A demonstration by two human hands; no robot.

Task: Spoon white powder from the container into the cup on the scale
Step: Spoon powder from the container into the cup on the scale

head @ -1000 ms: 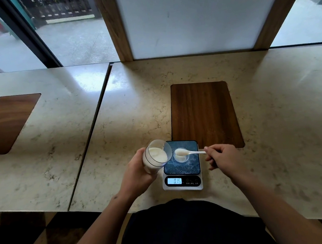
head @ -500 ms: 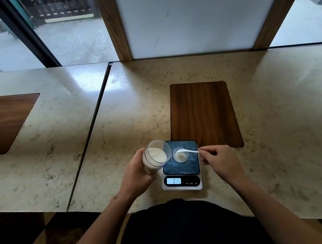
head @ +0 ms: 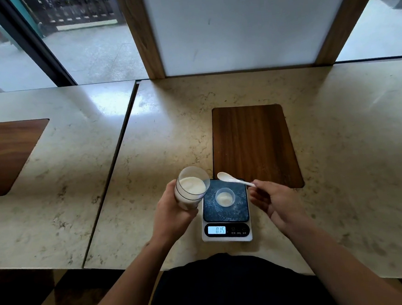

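Observation:
A clear container point(head: 191, 186) holding white powder is tilted toward the scale, gripped by my left hand point(head: 173, 213) just left of the scale. The digital scale point(head: 225, 211) has a dark platform dusted with powder and a lit display. A small clear cup point(head: 225, 197) with some white powder stands on the platform. My right hand point(head: 273, 202) pinches the handle of a white plastic spoon point(head: 232, 179), whose bowl hovers above the scale's far edge, between container and cup. The spoon bowl looks empty.
The scale sits near the front edge of a marble counter point(head: 337, 142). A wooden inlay point(head: 254, 146) lies just behind the scale, another wooden inlay point(head: 7, 156) on the left slab. A seam point(head: 115, 163) splits the two slabs. Windows and a wood-framed panel stand behind.
The spoon was over the cup, then lifted up and away toward the scale's far edge. My right hand shifted slightly right. The container stayed tilted in my left hand.

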